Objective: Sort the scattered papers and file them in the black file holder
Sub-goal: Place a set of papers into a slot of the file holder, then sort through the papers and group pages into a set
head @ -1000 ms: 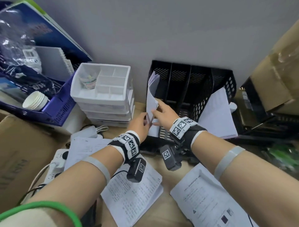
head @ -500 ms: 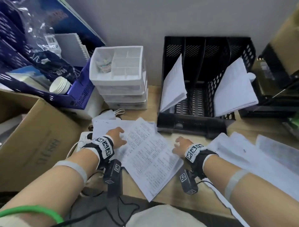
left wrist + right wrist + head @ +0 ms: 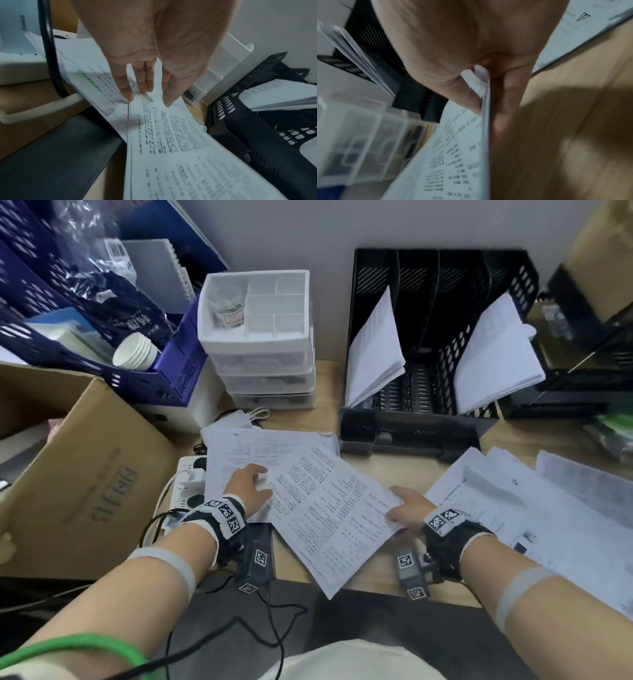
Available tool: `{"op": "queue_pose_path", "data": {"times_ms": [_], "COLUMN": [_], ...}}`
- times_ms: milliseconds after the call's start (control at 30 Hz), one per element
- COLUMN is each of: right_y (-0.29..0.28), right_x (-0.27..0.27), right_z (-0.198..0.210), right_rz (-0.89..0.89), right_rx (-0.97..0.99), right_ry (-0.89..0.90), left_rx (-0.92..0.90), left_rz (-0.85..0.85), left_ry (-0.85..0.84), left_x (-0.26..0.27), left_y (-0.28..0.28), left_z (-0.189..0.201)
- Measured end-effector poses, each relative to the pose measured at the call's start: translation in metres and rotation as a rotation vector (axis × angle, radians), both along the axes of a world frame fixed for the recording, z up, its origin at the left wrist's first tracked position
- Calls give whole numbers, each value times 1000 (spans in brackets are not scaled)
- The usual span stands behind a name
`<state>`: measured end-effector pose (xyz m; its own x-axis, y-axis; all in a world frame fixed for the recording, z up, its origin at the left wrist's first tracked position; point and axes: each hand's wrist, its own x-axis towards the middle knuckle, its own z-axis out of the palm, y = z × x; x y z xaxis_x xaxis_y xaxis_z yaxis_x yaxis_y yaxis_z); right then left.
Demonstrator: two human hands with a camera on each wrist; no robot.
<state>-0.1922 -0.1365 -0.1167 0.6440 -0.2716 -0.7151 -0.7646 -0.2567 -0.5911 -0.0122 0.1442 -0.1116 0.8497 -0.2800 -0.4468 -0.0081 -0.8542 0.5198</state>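
At the upper right of the head view, a black holder (image 3: pixel 416 426) with two sheaves (image 3: pixel 375 350) leaning in its left and right slots is seen, one white drawer unit (image 3: pixel 262 337) beside it. At centre, a printed stack (image 3: pixel 329 518) is clamped at its right edge by the right hand (image 3: pixel 406 510), thumb on top, fingers (image 3: pixel 508 97) beneath. The left hand (image 3: pixel 248 489) is laid on the stack's left edge, fingers (image 3: pixel 143 79) straight and slightly spread; more sheets (image 3: pixel 513 508) lie at the lower right.

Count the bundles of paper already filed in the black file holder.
2. One bundle leans in the leftmost slot of the black file holder; the other bundle leans in the rightmost slot. The middle slots look empty.
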Motion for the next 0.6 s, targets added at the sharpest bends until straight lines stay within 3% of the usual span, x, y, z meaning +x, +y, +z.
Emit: {"op": "queue_pose_path", "data": {"times_ms": [133, 200, 267, 333, 467, 600], "right_y": [0, 2, 8, 15, 22, 20], "right_x": [1, 5, 11, 19, 38, 59], "right_z": [39, 58, 70, 73, 79, 104], "right_rz": [-343, -375, -364, -315, -98, -117], "right_rx": [240, 285, 270, 227, -2, -173], "right_ry": [-243, -345, -413, -430, -436, -499], "left_rx": [59, -153, -457, -649, -788, -743], "left_rz": [131, 214, 257, 183, 214, 319], "left_ry": [-26, 196, 541, 681, 546, 369], "left_x": [2, 1, -6, -12, -7, 5], "left_y": [7, 3, 0, -3, -7, 7], "left_z": [17, 36, 56, 72, 78, 77]}}
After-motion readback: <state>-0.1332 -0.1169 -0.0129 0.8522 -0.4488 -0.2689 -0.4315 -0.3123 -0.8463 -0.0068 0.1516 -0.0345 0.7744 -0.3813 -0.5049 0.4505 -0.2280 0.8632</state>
